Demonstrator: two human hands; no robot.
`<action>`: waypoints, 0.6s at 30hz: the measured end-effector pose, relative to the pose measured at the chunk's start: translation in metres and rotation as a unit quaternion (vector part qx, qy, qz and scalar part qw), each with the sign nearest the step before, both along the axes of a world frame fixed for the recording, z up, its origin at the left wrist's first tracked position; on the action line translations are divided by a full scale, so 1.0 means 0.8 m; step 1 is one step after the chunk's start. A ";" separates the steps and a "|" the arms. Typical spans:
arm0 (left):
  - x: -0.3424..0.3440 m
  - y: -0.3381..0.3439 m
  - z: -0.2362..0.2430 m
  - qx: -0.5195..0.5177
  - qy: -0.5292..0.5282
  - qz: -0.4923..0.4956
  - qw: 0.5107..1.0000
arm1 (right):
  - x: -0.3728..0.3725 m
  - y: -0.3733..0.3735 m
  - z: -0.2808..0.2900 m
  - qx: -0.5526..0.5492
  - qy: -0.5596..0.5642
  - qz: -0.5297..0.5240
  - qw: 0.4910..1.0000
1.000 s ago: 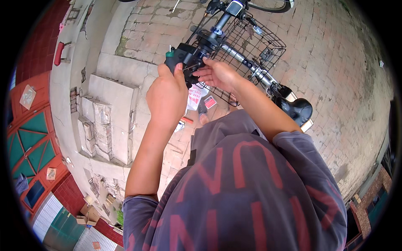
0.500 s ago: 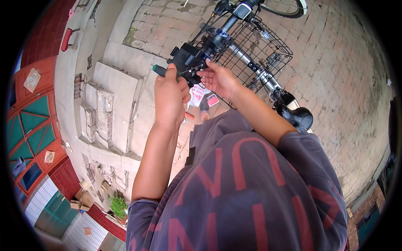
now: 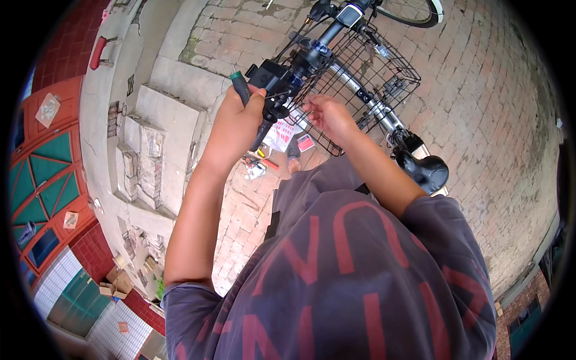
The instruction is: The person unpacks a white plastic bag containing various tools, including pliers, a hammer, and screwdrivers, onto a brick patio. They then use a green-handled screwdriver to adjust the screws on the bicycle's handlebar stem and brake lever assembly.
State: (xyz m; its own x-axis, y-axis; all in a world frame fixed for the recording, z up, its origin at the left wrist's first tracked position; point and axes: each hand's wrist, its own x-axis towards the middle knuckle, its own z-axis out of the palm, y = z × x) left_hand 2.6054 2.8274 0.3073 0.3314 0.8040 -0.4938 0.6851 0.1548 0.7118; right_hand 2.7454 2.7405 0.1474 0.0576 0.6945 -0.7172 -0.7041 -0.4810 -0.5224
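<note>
My left hand is closed round a screwdriver with a dark handle and a green end; a thin shaft points away from me. This hand sits at the near end of the bicycle handlebar, beside a black box-shaped holder clamped there. Below the hand a black handlebar grip sticks out. My right hand hovers apart from the bar, in front of the black wire basket. Its fingers are curled together at the tips; whether something small is between them cannot be made out.
The bicycle's black saddle is at the right and a wheel at the top. On the brick paving lie a printed white sheet, a red-and-white packet and several tools. Concrete steps line the left.
My right hand has drawn back from the handlebar to the right, its fingers curling. My left hand has shifted left and turned, swinging the screwdriver's green end upward.
</note>
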 end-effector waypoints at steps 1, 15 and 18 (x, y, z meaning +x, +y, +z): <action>-0.007 0.006 -0.006 0.065 0.027 -0.052 0.996 | 0.001 0.002 -0.001 0.002 0.007 0.003 1.000; 0.006 0.043 0.030 0.149 0.223 -0.375 0.887 | -0.037 0.012 -0.015 0.057 0.238 -0.183 0.952; 0.007 0.044 0.026 0.117 0.200 -0.363 0.903 | -0.040 0.014 -0.026 0.057 0.221 -0.218 0.949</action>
State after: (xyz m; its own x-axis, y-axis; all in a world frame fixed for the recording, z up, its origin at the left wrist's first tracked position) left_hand 2.6106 2.8626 0.3279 0.6456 0.5448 -0.5351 0.7551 -0.5600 0.3409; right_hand 2.7131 2.7517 0.1266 0.0674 0.7481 -0.6602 -0.9856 -0.0529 -0.1605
